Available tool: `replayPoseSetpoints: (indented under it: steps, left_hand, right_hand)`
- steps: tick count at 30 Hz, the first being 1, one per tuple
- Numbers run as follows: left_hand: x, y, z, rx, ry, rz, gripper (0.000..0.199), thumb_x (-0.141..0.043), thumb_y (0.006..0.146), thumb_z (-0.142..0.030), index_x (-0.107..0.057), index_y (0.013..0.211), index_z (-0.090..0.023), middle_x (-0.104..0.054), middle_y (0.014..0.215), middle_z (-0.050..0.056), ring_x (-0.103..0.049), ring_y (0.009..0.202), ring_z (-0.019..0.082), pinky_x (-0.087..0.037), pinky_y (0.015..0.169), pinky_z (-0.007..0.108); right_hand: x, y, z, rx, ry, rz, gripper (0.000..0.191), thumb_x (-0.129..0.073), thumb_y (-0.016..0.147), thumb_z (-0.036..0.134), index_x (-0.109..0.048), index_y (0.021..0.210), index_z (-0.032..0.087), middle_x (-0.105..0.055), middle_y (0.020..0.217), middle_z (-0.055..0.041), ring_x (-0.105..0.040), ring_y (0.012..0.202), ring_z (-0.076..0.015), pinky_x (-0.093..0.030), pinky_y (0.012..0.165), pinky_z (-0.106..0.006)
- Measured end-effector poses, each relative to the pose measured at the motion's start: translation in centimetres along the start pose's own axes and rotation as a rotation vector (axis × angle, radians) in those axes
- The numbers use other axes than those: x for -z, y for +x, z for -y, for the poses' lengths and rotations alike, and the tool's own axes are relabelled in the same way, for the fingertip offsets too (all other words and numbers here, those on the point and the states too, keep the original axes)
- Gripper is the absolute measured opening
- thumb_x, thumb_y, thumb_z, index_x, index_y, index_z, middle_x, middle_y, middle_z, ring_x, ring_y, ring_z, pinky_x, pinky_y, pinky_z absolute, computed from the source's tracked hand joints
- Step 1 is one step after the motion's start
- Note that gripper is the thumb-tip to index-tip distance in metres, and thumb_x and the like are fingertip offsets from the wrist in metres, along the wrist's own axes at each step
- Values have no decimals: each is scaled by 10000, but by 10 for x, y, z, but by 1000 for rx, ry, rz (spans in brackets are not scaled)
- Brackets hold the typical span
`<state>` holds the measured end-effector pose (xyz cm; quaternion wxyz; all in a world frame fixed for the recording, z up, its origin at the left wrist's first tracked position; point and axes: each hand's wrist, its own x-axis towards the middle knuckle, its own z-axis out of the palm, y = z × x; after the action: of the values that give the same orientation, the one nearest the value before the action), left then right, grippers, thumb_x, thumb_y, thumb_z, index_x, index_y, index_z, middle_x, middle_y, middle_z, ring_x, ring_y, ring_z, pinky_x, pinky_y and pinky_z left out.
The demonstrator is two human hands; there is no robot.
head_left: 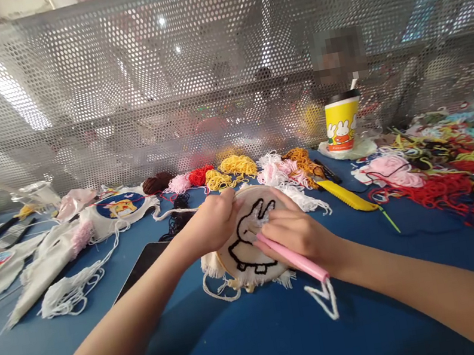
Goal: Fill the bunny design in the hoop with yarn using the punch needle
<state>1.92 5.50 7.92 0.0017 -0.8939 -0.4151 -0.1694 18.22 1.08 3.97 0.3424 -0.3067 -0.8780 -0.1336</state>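
While the left hand point(217, 222) holds the round white-cloth hoop point(249, 253) at centre frame, here's the right hand point(295, 232) gripping the pink tubular pen point(295, 258), slanting up-left toward the black rabbit outline point(249, 266)

Your flat surface point(247, 345) is deep blue. Your round off-white cloth point(249, 253) carries a black rabbit outline. Your slim pen-shaped tool point(295, 258) is plain pink, its trailing yarn loop point(333, 302) white. Your fluffy yarn bundles point(238, 167) run dark brown, pale pink, red and yellow. The tapered yellow cup point(345, 123) has white rabbits and a black lid point(342, 96). The grey metal screen point(135, 85) is dotted with round holes.
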Motion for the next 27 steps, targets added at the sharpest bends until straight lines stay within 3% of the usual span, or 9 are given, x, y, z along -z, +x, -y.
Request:
replayPoseSetpoints:
  steps: [4,8,13,18,21,27]
  left_hand:
    - [2,3,0,17,-60,-80,208,-273,828,-247,-345,640,-194,-343,504,-44,-353,456,119,-264,466,244]
    - [12,2,-2,43,-149,-180,245,-250,834,-276,-304,608,-199,-358,534,-38,-356,496,112,-285,479,234]
    - [24,-7,-18,40,-336,-266,240,-268,832,-292,-352,636,-182,-388,578,-30,-370,531,104,-312,496,224]
    - [30,-12,-31,3,-252,-280,249,-290,823,-261,-269,583,-200,-334,509,-58,-314,459,83,-266,451,212]
    - [30,-10,-28,24,-203,-267,244,-288,817,-257,-265,581,-201,-332,502,-60,-312,456,83,-260,446,211]
    - [26,-6,-17,58,-241,-215,260,-297,818,-277,-283,572,-195,-336,518,-55,-329,474,84,-268,447,205]
  right_hand:
    - [12,3,-6,-78,127,100,92,-459,756,147,-527,697,169,-517,615,26,-492,637,-106,-172,971,-481]
    - [23,8,-7,-38,199,-23,131,-486,750,113,-578,820,175,-573,706,0,-515,718,-115,-166,987,-480]
    - [32,11,1,81,-42,-201,107,-541,743,194,-604,773,113,-558,571,-10,-481,602,-124,-254,964,-477]
    - [34,12,5,89,-194,-162,110,-494,768,180,-595,736,150,-573,558,2,-472,567,-120,-264,960,-469]
    - [35,14,5,63,-88,-117,112,-465,776,186,-546,700,169,-562,563,13,-491,576,-116,-243,977,-467]
    - [44,16,6,1,203,-167,84,-458,728,131,-453,667,188,-509,558,47,-470,523,-81,-241,979,-485]
